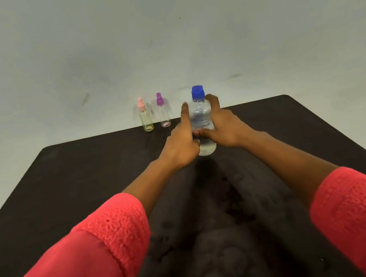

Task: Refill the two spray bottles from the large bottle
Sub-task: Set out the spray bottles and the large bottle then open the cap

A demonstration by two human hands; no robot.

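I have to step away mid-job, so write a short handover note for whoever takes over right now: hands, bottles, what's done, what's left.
Hands: left hand and right hand both grip the large bottle, upright, blue cap on.
Sprays: pink spray bottle and purple spray bottle stand at the far edge of the table, left of it, tops on.
Done: nothing poured.
Left: open all three, fill both sprays, reclose.

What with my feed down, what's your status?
Left hand and right hand grip large bottle, blue cap on. Pink spray bottle, purple spray bottle capped, untouched. Nothing in the way.
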